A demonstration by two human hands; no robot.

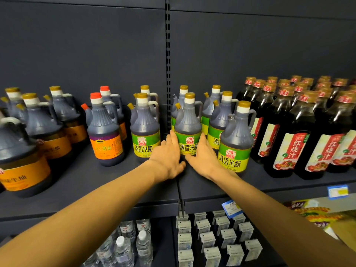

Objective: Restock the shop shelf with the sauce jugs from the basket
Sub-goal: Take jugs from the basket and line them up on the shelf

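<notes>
Reaching across the shop shelf (119, 182), the person has both hands around one green-label sauce jug (188, 130) standing upright in the middle of the row. The left hand (167, 157) lies against the jug's left side with fingers straight and spread, and the right hand (204, 155) mirrors it on the other side; neither grip is curled round the jug, so this looks like pressing or nudging rather than holding. The basket is not in view.

The jug sits tight among its kind. Another green-label jug (145, 130) stands just to the left, more stand behind, and the front right jug (236, 139) is set forward, close to the right wrist. To my eye, that one is the main risk: a sweep of the forearm while pulling back could clip it and tip it off the front edge.

A push too high on the middle jug could rock it into the ones behind and topple several. Flat palms on smooth plastic may also slip if the person tries lifting this way. The dark bottles with red labels (292, 135) further right stand well apart from the hands.
</notes>
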